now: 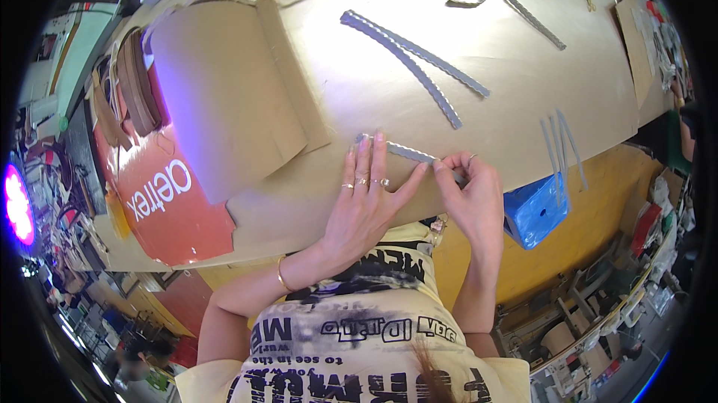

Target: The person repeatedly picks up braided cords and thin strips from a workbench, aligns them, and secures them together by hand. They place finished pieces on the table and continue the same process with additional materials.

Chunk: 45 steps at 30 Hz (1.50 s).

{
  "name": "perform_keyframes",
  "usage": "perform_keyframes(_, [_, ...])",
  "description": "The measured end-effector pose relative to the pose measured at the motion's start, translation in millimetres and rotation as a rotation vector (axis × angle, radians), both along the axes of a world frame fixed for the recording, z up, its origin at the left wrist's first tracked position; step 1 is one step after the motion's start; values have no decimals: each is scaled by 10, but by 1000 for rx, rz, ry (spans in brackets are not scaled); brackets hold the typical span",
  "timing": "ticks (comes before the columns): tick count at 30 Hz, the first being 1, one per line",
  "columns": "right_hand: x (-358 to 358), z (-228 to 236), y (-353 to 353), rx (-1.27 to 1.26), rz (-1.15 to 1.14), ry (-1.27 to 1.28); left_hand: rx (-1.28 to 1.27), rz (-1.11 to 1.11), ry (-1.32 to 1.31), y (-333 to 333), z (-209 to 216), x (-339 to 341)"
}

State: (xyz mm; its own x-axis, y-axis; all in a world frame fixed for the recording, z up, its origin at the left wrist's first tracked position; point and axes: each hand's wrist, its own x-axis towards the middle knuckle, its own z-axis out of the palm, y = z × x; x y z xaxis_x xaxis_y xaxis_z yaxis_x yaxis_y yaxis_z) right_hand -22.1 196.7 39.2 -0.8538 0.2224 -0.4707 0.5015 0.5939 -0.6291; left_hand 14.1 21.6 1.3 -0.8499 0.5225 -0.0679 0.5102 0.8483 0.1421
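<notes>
A narrow grey strip with a pale wavy edge lies on the brown-covered table near its front edge. My left hand is laid flat across it, fingers spread, fingertips pressing its left part. At the strip's right end my right hand pinches with thumb and fingers, and a short grey piece shows under them. Just beyond, two longer grey wavy-edged strips rest in a narrow V, meeting at their far left ends.
Left of my hands stand brown card sheets over a red printed board, with brown curved pieces beside them. More braided strips lie at the far side. Thin grey strips hang over the right edge above a blue bin.
</notes>
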Motion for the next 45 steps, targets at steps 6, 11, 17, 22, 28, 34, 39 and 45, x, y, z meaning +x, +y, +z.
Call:
perform_keyframes(6, [-71, 12, -60, 104, 98, 13, 252, 9, -151, -152, -46, -219])
perform_keyframes(11, [-247, -88, -212, 123, 134, 143, 313, 16, -160, -345, -67, -471])
perform_keyframes(17, [-302, -40, -283, 156, 136, 97, 323, -24, -158, -345, -72, -478])
perform_keyframes(22, [-306, 11, -304, 204, 180, 107, 327, -17, -171, -359, -43, -500])
perform_keyframes(28, [-377, 15, -371, -7, 119, 125, 343, -12, -219, -351, 2, -515])
perform_keyframes(34, [-516, 55, -315, -532, -77, 123, 340, 14, -213, -347, 55, -521])
perform_keyframes(39, [-420, 18, -202, -380, -87, 50, 354, 36, -253, -348, 64, -525])
perform_keyframes(45, [-371, -106, -207, -223, -19, 192, 411, 81, -228, -365, -10, -536])
